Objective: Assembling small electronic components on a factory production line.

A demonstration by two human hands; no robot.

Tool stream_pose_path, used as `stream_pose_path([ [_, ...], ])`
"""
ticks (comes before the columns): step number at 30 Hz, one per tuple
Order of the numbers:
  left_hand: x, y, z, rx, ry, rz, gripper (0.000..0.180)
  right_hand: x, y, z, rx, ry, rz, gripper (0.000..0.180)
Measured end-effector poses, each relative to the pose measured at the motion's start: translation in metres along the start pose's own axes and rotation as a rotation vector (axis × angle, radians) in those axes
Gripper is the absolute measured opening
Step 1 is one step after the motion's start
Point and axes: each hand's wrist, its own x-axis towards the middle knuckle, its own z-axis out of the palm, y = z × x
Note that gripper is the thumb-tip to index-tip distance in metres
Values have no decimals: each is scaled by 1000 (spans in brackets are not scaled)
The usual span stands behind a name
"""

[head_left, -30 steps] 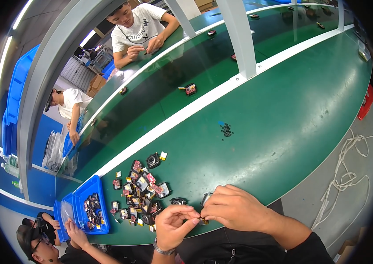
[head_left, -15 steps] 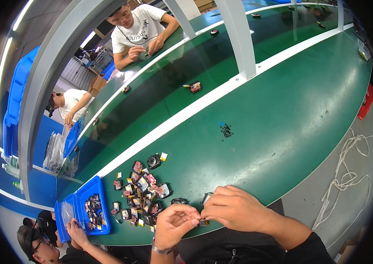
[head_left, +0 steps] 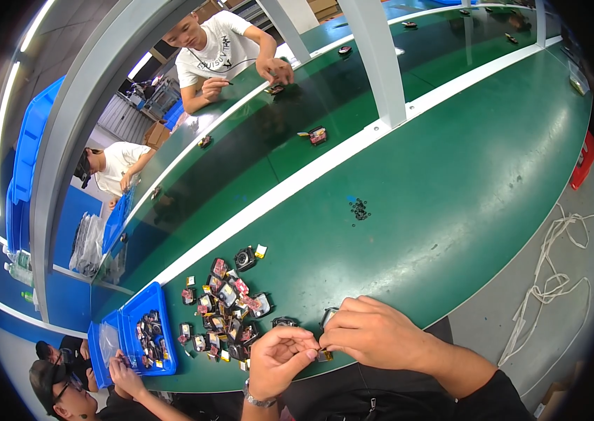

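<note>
My left hand [head_left: 277, 359] and my right hand [head_left: 375, 332] meet above the table's near edge, fingertips pinched together. What lies between them is too small and covered to make out. A yellow-tipped piece [head_left: 324, 356] shows just below the fingertips. Against the right hand's knuckles is a dark casing with a grey face [head_left: 328, 317], mostly hidden by the fingers. Just beyond my left hand sits another black casing [head_left: 284, 321]. To the left spreads a heap of small electronic units [head_left: 227, 309] with black casings, red boards and silvery-yellow tabs.
A blue bin [head_left: 168, 330] of similar units stands at the left, near a co-worker's hand [head_left: 126, 375]. Small black rings [head_left: 360, 210] lie mid-table. Past the white rail, a green belt carries spaced units [head_left: 317, 135]. A grey post [head_left: 381, 63] rises from the rail.
The co-worker across has reached one hand out to a unit on the belt. Units on the belt have shifted slightly to the right. My hands have hardly moved.
</note>
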Motion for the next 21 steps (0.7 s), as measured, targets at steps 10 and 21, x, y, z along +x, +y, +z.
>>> stream_pose_path([
  [10,-1,3,3,56,16,-42,27,-1,1,1,-15,-7,-11,16],
  [21,1,5,5,135,-17,-63,30,-1,1,2,-34,-34,-26,19],
])
